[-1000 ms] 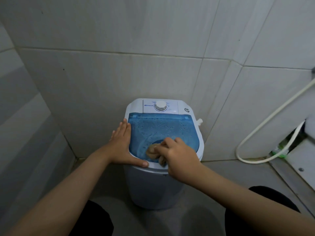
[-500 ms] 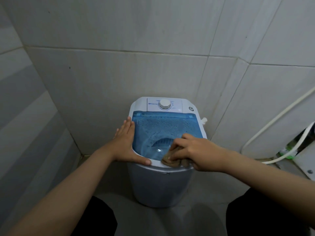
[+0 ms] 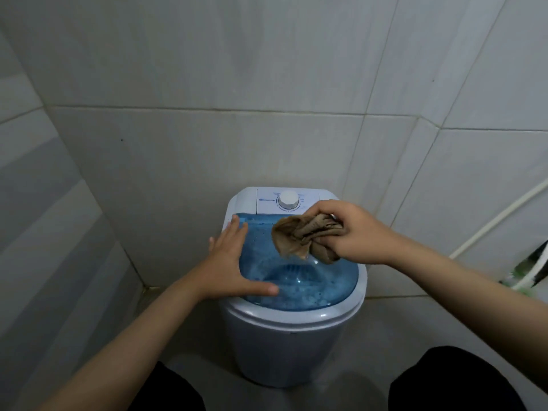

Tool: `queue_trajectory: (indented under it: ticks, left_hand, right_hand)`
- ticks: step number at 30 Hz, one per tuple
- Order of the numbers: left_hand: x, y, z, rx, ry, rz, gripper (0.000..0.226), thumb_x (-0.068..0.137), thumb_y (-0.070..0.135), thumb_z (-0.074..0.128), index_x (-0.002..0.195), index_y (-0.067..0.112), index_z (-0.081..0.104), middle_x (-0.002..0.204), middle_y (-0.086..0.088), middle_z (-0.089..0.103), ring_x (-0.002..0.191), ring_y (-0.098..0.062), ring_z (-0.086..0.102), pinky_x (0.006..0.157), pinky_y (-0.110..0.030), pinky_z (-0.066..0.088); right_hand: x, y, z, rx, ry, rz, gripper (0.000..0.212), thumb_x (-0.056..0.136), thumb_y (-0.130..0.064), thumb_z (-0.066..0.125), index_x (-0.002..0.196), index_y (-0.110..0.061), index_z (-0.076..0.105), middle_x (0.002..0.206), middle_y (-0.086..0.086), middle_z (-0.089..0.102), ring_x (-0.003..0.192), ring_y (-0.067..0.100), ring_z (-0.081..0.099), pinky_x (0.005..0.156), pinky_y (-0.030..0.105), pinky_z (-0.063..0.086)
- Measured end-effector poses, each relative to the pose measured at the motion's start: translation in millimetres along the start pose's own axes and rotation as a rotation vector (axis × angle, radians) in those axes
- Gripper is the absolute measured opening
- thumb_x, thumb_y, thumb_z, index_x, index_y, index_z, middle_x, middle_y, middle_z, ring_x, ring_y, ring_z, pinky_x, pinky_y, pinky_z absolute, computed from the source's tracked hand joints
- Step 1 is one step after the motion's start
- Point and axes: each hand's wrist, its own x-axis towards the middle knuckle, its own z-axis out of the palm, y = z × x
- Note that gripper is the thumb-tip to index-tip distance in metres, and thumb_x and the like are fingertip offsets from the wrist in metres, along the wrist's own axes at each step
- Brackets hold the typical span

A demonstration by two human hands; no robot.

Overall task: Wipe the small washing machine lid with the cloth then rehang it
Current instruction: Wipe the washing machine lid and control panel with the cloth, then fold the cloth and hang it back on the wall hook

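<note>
A small white washing machine (image 3: 284, 345) stands on the floor against the tiled wall. Its translucent blue lid (image 3: 314, 286) is closed and speckled with droplets. My left hand (image 3: 234, 262) lies flat with fingers apart on the lid's left edge, thumb along the front rim. My right hand (image 3: 353, 232) is raised above the lid's far right part, gripping a bunched brown cloth (image 3: 299, 234) that hangs clear of the lid. A white dial (image 3: 288, 199) sits on the control panel behind the lid.
Grey tiled walls close in behind and on the left. A white hose (image 3: 492, 221) runs along the right wall, with a green item (image 3: 522, 277) near the floor at the right edge. My dark-clothed knees frame the machine at the bottom.
My right hand has lifted the cloth off the lid's front edge and carried it up and back toward the control panel. The left hand stays on the lid's left side.
</note>
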Motion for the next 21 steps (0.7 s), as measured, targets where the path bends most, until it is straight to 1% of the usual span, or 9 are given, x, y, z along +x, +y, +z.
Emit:
queue_trajectory:
  ticks: [2,4,5,7,12,14,16,18,21]
  left_hand:
    - [11.1,18.5,-1.8,-0.268,0.144,0.028,0.125,0.038,0.086,0.064,0.145,0.033,0.026,0.156,0.007,0.023,0.143,-0.014,0.022,0.117,-0.046,0.021]
    - [28.9,32.2,-2.4,-0.469,0.245,0.116,0.079,0.051,0.071,0.074,0.120,0.037,0.057,0.127,0.013,0.061,0.121,-0.008,0.052,0.105,-0.045,0.042]
    - [39.5,38.6,-3.0,-0.540,0.282,0.158,0.059,0.055,0.060,0.078,0.106,0.034,0.065,0.110,0.013,0.069,0.110,-0.007,0.060,0.100,-0.044,0.046]
    - [56.8,48.8,-5.8,-0.630,0.340,0.176,0.036,0.058,0.044,0.079,0.090,0.030,0.069,0.091,0.012,0.073,0.094,-0.010,0.067,0.091,-0.039,0.051]
    - [108.8,60.1,-17.6,-0.847,0.321,0.104,0.021,0.072,0.007,0.075,0.089,0.014,0.065,0.083,0.006,0.072,0.081,-0.006,0.067,0.072,-0.018,0.053]
    - [123.8,70.4,-35.0,-0.878,0.261,0.010,0.017,0.081,-0.004,0.065,0.091,0.009,0.063,0.084,0.000,0.070,0.076,-0.005,0.067,0.069,-0.019,0.055]
    - [131.9,84.1,-63.1,-0.918,0.200,-0.098,0.012,0.086,-0.003,0.058,0.095,0.004,0.062,0.083,-0.005,0.069,0.071,-0.006,0.067,0.068,-0.022,0.056]
    - [129.8,97.4,-88.8,-0.951,0.150,-0.198,0.012,0.088,0.003,0.057,0.099,0.003,0.063,0.087,-0.008,0.070,0.074,-0.009,0.069,0.069,-0.025,0.057]
    - [120.0,125.4,-138.6,-0.978,0.036,-0.368,0.013,0.089,0.010,0.058,0.096,0.003,0.066,0.098,-0.018,0.069,0.092,-0.028,0.066,0.086,-0.046,0.053]
  right_hand:
    - [9.8,1.8,0.8,0.180,0.065,0.052,0.024,0.073,0.007,0.066,0.088,-0.012,0.065,0.084,0.003,0.068,0.077,0.012,0.063,0.076,0.017,0.049]
    - [20.3,7.1,-0.9,0.393,0.119,0.133,0.027,0.073,0.009,0.070,0.083,-0.014,0.061,0.080,0.000,0.066,0.069,0.005,0.062,0.069,0.010,0.050]
    - [26.4,13.5,-2.5,0.492,0.141,0.167,0.028,0.073,0.009,0.072,0.082,-0.015,0.060,0.080,0.001,0.067,0.069,0.005,0.063,0.069,0.012,0.052]
    - [36.0,25.1,-5.4,0.650,0.175,0.223,0.027,0.072,0.008,0.073,0.080,-0.015,0.062,0.080,0.005,0.071,0.069,0.009,0.067,0.070,0.020,0.056]
    - [66.1,56.3,-15.6,0.726,0.248,0.300,0.030,0.074,-0.007,0.075,0.101,-0.009,0.063,0.098,0.014,0.072,0.087,0.022,0.071,0.075,0.032,0.061]
    - [74.5,57.7,-22.4,0.790,0.271,0.308,0.030,0.077,-0.016,0.071,0.105,-0.017,0.060,0.107,0.011,0.069,0.092,0.018,0.070,0.073,0.027,0.060]
    - [79.9,45.5,-37.8,0.804,0.265,0.304,0.030,0.084,-0.020,0.063,0.113,-0.020,0.055,0.112,0.007,0.066,0.091,0.008,0.070,0.070,0.019,0.057]
    - [76.0,28.2,-55.2,0.639,0.228,0.196,0.043,0.086,-0.034,0.062,0.124,-0.021,0.047,0.118,0.001,0.059,0.100,0.002,0.065,0.078,0.018,0.054]
    - [73.3,-15.2,-101.9,0.146,0.126,-0.083,0.075,0.074,-0.059,0.065,0.135,-0.025,0.036,0.135,0.000,0.042,0.126,0.007,0.046,0.103,0.022,0.041]
